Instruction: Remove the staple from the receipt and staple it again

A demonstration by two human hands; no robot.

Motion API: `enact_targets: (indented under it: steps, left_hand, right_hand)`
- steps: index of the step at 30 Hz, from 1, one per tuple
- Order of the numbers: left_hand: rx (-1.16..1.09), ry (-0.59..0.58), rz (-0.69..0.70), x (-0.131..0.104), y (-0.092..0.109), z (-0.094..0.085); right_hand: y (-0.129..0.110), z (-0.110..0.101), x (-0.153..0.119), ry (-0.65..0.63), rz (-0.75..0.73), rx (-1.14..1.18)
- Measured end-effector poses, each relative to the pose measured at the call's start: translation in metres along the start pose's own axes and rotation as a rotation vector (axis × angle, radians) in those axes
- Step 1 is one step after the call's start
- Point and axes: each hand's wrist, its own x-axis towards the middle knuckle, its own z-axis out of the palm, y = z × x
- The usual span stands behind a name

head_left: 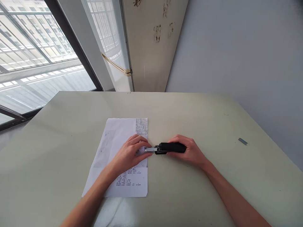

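Stapler (172, 147) in our right hand (193, 152), we have it to the right of our left hand (131, 151), its long axis running nearly straight across between the two. Its black body fills our right grip, while the narrow silver metal part (151, 149) points left, out of the front and over the right edge of the printed paper (118, 129). That line from hand to hand is what matters most here: the metal part reaches in between our left thumb and fingers, so our left hand is nearer the silver end and our right hand has the black end.

Our right hand is clamped on the body, fingers along the far side and thumb along the near side, with the forearm coming in from the lower right. Our left hand is above the paper, palm down, its thumb and fingertips on either side of the metal; we cannot tell whether they pinch it firmly or only frame it. Nor can we tell whether the stapler rests on the desk (203, 119) or is slightly raised. A small grey strip (242, 141) lies well apart, off to our right.
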Motion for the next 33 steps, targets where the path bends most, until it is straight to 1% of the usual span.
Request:
enact_targets:
  steps: [3, 6, 9, 11, 12, 15, 17, 18, 19, 21, 23, 25, 30, 32, 33]
  left_hand:
    - [0.033, 0.018, 0.02, -0.001, -0.003, 0.003]
    - [0.047, 0.019, 0.014, -0.001, -0.003, 0.001]
    - [-0.037, 0.012, -0.072, -0.001, 0.001, -0.004]
    - [-0.187, 0.03, -0.186, 0.0, 0.006, -0.005]
    - [-0.297, 0.047, -0.249, 0.0, 0.01, -0.003]
    - [-0.74, 0.132, -0.39, 0.004, 0.019, 0.009]
    - [-1.042, 0.193, -0.452, 0.007, 0.023, 0.019]
    - [-1.153, 0.218, -0.484, 0.009, 0.024, 0.024]
    - [-1.229, 0.239, -0.519, 0.011, 0.024, 0.028]
    - [-1.309, 0.268, -0.596, 0.012, 0.024, 0.033]
    - [-1.406, 0.307, -0.664, 0.012, 0.023, 0.034]
    - [-1.57, 0.341, -0.718, 0.011, 0.025, 0.034]
    - [-1.974, 0.388, -0.799, 0.012, 0.036, 0.029]
    - [-2.063, 0.419, -0.826, 0.013, 0.038, 0.028]
    - [-2.081, 0.433, -0.835, 0.014, 0.038, 0.028]
  right_hand:
    - [-0.001, 0.0, 0.0, 0.002, -0.005, 0.007]
    - [0.001, 0.0, 0.0, -0.003, -0.011, 0.01]
    - [0.003, 0.0, 0.0, 0.0, 0.019, 0.023]
    - [0.003, 0.0, -0.001, 0.025, 0.088, 0.035]
    - [0.002, 0.0, -0.002, 0.037, 0.14, 0.05]
    - [-0.006, 0.004, -0.005, 0.022, 0.309, 0.16]
    - [-0.014, 0.009, -0.006, -0.02, 0.404, 0.268]
    - [-0.019, 0.012, -0.007, -0.045, 0.446, 0.325]
    - [-0.022, 0.015, -0.007, -0.07, 0.483, 0.378]
    - [-0.029, 0.02, -0.007, -0.126, 0.544, 0.463]
    - [-0.033, 0.022, -0.007, -0.171, 0.595, 0.517]
    - [-0.035, 0.023, -0.007, -0.211, 0.65, 0.571]
    - [-0.037, 0.018, -0.008, -0.349, 0.775, 0.737]
    - [-0.037, 0.017, -0.008, -0.38, 0.782, 0.77]
    - [-0.037, 0.016, -0.008, -0.373, 0.769, 0.767]
